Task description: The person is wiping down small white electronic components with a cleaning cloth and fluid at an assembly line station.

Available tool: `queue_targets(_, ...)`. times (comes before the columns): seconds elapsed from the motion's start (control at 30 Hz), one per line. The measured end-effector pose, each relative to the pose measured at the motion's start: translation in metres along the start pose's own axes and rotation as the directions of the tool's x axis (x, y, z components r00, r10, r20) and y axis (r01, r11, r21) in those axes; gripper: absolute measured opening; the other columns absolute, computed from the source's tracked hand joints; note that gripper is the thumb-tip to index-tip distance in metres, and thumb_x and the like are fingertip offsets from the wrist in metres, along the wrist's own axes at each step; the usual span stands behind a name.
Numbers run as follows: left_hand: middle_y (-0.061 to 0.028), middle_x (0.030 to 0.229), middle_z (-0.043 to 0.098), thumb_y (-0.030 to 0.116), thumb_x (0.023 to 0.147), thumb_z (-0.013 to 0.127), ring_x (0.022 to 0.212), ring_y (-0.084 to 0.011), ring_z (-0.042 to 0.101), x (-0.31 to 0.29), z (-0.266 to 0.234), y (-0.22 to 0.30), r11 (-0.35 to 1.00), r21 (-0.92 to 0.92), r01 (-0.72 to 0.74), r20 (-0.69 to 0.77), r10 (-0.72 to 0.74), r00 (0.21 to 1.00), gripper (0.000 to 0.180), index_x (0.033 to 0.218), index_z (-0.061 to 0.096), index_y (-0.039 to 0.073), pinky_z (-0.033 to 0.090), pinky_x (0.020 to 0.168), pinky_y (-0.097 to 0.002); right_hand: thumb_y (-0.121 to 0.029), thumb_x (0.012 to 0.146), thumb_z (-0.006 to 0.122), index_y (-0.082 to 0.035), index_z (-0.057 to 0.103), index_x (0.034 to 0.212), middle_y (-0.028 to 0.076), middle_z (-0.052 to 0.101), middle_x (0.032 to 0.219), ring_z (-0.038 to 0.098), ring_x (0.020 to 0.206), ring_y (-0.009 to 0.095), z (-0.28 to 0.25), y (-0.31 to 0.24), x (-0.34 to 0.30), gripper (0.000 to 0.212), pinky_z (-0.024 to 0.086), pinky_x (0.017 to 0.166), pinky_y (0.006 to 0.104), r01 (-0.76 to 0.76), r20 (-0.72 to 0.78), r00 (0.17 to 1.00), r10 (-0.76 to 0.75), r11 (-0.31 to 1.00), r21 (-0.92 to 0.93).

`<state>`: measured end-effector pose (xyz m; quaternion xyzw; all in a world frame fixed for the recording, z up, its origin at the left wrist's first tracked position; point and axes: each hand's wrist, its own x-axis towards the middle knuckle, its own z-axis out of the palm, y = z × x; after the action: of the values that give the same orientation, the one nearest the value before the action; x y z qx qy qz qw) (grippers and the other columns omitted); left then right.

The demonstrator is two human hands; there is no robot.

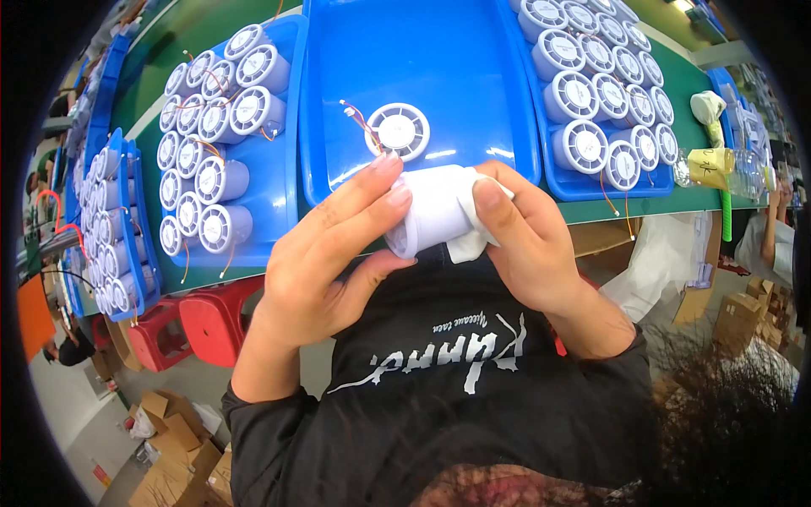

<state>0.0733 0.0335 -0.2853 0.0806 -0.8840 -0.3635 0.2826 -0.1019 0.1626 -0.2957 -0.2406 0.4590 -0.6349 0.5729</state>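
Note:
A white cylindrical fan unit (438,203) lies on its side between my hands, just in front of the blue tray's near edge. My left hand (329,249) grips its left end, with fingers over the top and thumb beneath. Against the right end, my right hand (536,241) presses a white cloth (469,245), pinched under the thumb. Another fan unit (397,132) stands in the middle blue tray (414,51), its slotted round face up and thin coloured wires with a small connector at its left. The far end of the held unit is hidden by my fingers and the cloth.
A left blue tray (274,190) and a right blue tray (621,188) hold many similar units, some wires hanging over the edges. A clear plastic bottle (745,173) lies at the right on the green table (583,213). Red stools (211,325) and cardboard boxes (177,435) stand below.

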Motion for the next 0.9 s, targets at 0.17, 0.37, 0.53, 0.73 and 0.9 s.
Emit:
queue_targets(0.17,-0.0196,0.132,0.053,0.005,0.076,0.078,0.117,-0.0283,0.058,-0.005,0.014,0.005,0.827,-0.523,0.205,-0.112,-0.305,0.946,0.07,0.135,0.043,-0.008,0.048,0.098,-0.0368,-0.018,0.095,0.06,-0.002,0.054,0.099,0.015,0.059,0.096,0.055,0.08,0.024,-0.003,-0.001,-0.006,0.017,0.043,0.072,0.0327,0.472,0.173,0.869,-0.464,0.668,-0.575)
queue_targets(0.37,-0.0185,0.129,0.056,0.0,0.079,0.074,0.116,-0.0252,0.059,0.006,-0.004,0.018,0.527,-0.733,0.43,0.152,-0.489,0.859,0.065,0.135,0.043,-0.009,0.049,0.096,-0.0346,-0.015,0.086,0.069,-0.001,0.053,0.1,0.015,0.059,0.1,0.053,0.077,0.03,-0.009,0.002,-0.006,0.026,0.043,0.071,0.0377,0.7,0.443,0.636,-0.632,0.232,-0.675)
queue_targets(0.53,-0.0199,0.129,0.058,-0.005,0.077,0.074,0.117,-0.0282,0.06,0.004,-0.001,0.024,0.793,-0.479,0.375,0.027,-0.414,0.91,0.056,0.128,0.053,-0.007,0.05,0.096,-0.036,-0.021,0.094,0.061,-0.001,0.054,0.1,0.014,0.059,0.097,0.053,0.077,0.022,0.0,0.011,-0.011,0.022,0.044,0.069,0.0341,0.566,0.229,0.79,-0.568,0.533,-0.629)
queue_targets(0.73,-0.0233,0.12,0.063,-0.013,0.068,0.071,0.12,-0.0399,0.057,0.011,0.0,0.021,0.999,0.047,0.01,0.04,-0.012,0.999,0.056,0.121,0.056,-0.006,0.049,0.097,-0.039,-0.041,0.101,0.046,-0.003,0.061,0.111,0.006,0.064,0.094,0.06,0.08,0.013,-0.003,-0.006,0.009,0.043,0.047,0.069,0.026,-0.209,-0.067,0.971,0.23,0.949,0.235)
queue_targets(0.9,-0.0266,0.123,0.06,-0.016,0.069,0.069,0.122,-0.0399,0.055,0.001,0.007,0.014,0.987,-0.157,-0.036,-0.078,0.024,0.997,0.073,0.135,0.042,-0.005,0.045,0.102,-0.0446,-0.035,0.102,0.043,-0.001,0.054,0.116,0.012,0.06,0.111,0.059,0.102,0.021,-0.021,-0.008,0.001,0.038,0.045,0.09,0.0355,-0.01,0.071,0.997,-0.026,0.887,0.461)
